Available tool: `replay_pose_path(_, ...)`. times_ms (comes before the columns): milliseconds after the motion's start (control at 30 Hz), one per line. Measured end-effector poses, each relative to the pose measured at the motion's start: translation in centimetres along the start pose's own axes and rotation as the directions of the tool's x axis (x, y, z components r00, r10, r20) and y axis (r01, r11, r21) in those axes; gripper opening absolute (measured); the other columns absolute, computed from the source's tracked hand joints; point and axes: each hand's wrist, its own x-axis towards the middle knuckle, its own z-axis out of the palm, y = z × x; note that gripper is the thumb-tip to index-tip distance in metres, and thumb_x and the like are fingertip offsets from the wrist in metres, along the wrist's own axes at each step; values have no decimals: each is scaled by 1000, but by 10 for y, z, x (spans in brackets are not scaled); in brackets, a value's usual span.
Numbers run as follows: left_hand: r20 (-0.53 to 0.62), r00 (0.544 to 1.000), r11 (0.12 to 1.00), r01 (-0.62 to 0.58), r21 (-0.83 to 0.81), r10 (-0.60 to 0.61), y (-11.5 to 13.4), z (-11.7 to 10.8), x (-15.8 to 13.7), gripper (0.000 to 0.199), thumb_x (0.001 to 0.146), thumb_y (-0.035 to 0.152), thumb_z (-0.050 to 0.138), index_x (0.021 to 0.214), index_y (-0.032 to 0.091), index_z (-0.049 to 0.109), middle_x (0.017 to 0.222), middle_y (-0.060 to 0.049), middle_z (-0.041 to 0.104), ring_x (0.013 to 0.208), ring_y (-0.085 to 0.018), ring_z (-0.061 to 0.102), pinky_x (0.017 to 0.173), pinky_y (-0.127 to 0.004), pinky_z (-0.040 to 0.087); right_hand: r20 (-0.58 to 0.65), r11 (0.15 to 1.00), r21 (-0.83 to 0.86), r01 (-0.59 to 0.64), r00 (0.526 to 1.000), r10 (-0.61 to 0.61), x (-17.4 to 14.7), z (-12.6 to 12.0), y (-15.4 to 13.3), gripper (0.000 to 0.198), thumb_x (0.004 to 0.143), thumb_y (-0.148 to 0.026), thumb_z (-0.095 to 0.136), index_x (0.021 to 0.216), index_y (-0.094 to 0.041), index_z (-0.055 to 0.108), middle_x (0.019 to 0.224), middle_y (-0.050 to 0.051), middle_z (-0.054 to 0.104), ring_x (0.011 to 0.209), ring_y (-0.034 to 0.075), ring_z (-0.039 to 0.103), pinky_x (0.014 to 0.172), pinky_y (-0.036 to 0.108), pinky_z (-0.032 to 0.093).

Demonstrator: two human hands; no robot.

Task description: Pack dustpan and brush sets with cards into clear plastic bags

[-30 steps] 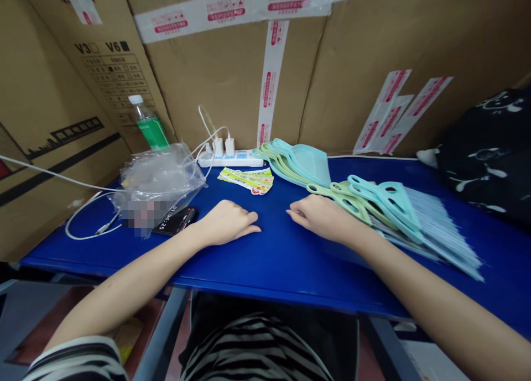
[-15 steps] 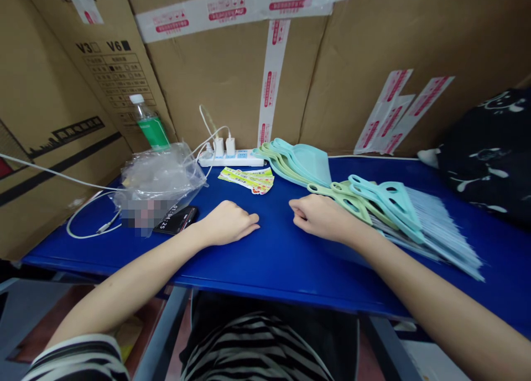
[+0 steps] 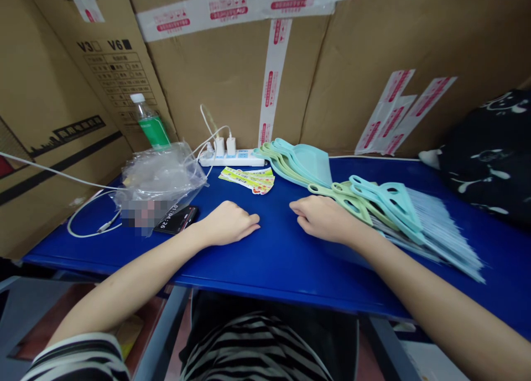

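Observation:
My left hand (image 3: pixel 227 224) rests on the blue tabletop (image 3: pixel 265 259) as a loose fist, with nothing seen in it. A black phone (image 3: pixel 179 219) showing a running clock lies just left of that wrist. Across from it, my right hand (image 3: pixel 319 218) is also curled into a fist on the table, apart from the left. Close beyond the right hand lie several small hand brushes (image 3: pixel 388 204) in light blue and green, overlapping, bristles pointing right. Behind them several dustpans (image 3: pixel 309 162) of the same colours are stacked. Colourful paper labels (image 3: pixel 249 179) lie beyond the gap between my hands.
Crumpled clear plastic bags (image 3: pixel 166 171) and a bottle with a green label (image 3: pixel 153 128) are at the left. A white power strip (image 3: pixel 234 158) with chargers and cables sits against the cardboard wall (image 3: pixel 232 77). Dark patterned fabric (image 3: pixel 489 154) bulges at the right.
Both hands have stayed in place, still curled. The phone's clock has advanced by a second, and the view has shifted very slightly.

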Motion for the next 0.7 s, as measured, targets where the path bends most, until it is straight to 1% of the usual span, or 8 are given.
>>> replay_pose_path(100,14,1000,1000,2,-3,-2,0,-1,0,28,97,32,40,79,19,57,59,-1,64,56,-17,64,52,-25,36,1,1000,-4,3,1000,-3,0,0,0,20,80,-7,42,74,-19,56,71,6,62,66,18,56,55,28,24)
replay_pose_path(167,7,1000,1000,2,-4,-2,0,0,0,29,98,32,39,80,19,57,58,-1,63,55,-17,63,52,-24,36,1,1000,-9,-6,1000,6,0,0,1,21,84,-9,41,75,-19,58,71,6,63,66,18,57,55,28,25)
replay_pose_path(300,-14,1000,1000,-2,0,2,0,1,0,29,98,32,40,79,19,57,56,-1,63,54,-18,63,51,-24,35,-17,1000,-16,-17,1000,16,0,0,1,25,92,-20,41,75,-18,60,69,6,63,65,17,57,55,27,25)
replay_pose_path(433,-24,1000,1000,-3,5,3,0,2,0,29,97,32,41,77,19,57,55,-1,62,53,-18,63,50,-25,35,-38,1000,13,-4,999,4,1,1,0,35,95,-30,41,67,-18,59,69,7,65,66,18,59,55,27,27)
replay_pose_path(533,-35,999,1000,-2,3,3,1,2,-1,30,97,32,41,75,18,56,55,-1,62,53,-18,63,50,-25,34,-27,999,45,-2,1000,3,1,1,-1,40,97,-31,39,64,-18,58,71,7,67,69,19,61,57,27,30)
replay_pose_path(700,-70,998,1000,0,-19,-1,1,4,-2,29,96,31,42,74,18,55,53,-1,61,51,-18,62,51,-25,36,-35,998,61,-4,999,7,1,0,-2,41,97,-30,38,63,-19,58,70,7,68,69,19,62,58,27,30)
